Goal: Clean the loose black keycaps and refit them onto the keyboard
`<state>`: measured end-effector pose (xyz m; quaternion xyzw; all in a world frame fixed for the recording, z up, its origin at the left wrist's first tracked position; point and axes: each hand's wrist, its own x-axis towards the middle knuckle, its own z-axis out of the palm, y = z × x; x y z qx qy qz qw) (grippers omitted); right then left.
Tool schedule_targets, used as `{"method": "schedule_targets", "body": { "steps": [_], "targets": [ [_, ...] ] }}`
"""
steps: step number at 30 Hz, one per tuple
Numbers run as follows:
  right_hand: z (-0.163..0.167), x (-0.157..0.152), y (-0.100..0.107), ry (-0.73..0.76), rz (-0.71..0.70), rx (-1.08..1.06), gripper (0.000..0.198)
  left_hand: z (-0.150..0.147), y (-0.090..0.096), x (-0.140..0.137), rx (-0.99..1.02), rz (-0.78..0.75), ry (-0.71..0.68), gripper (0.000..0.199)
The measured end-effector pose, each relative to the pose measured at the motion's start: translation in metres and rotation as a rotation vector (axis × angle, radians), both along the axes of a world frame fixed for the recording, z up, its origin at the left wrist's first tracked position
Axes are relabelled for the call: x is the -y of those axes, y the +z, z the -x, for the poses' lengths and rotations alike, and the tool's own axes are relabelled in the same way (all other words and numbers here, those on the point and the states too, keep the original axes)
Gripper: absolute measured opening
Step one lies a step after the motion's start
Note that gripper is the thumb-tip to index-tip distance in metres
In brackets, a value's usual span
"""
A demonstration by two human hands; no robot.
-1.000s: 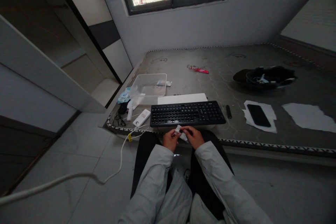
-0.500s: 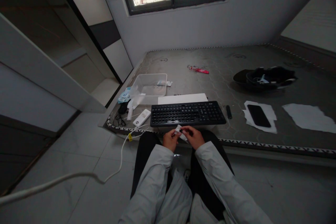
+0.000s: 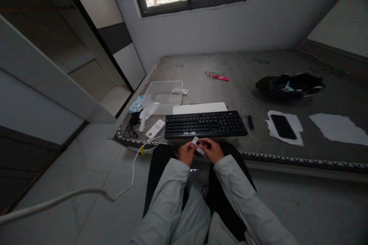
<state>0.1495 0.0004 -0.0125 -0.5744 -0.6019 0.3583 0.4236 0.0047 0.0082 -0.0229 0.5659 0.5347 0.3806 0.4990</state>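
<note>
My left hand (image 3: 186,154) is closed on a white tissue (image 3: 195,140), pinched just in front of the keyboard's near edge. Opposite it, my right hand (image 3: 212,150) is closed with its fingertips on a small black piece (image 3: 197,143) against the tissue; its kind is too small to make out. Part of the tissue hangs down between the two hands. Directly beyond them lies a black keyboard (image 3: 205,124), its far edge beside a white flat panel (image 3: 201,107).
A clear plastic box (image 3: 163,84), a white power bank (image 3: 155,129) and cables lie left. On the right are a small black stick (image 3: 250,122), a phone (image 3: 283,126) on white paper, another paper sheet (image 3: 339,128) and a black cap (image 3: 290,85). A red packet (image 3: 220,77) lies farther back.
My fingers have shifted slightly around the tissue, and the black piece shows a little more clearly. Everything else looks the same.
</note>
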Motion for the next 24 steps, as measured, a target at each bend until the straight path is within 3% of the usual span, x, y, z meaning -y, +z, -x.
{"method": "schedule_targets", "body": {
  "steps": [24],
  "targets": [
    [-0.0004, 0.0003, 0.0003, -0.007, -0.003, -0.001, 0.026, -0.0001, 0.0014, 0.0003, 0.005, -0.014, 0.011, 0.038]
  ]
}}
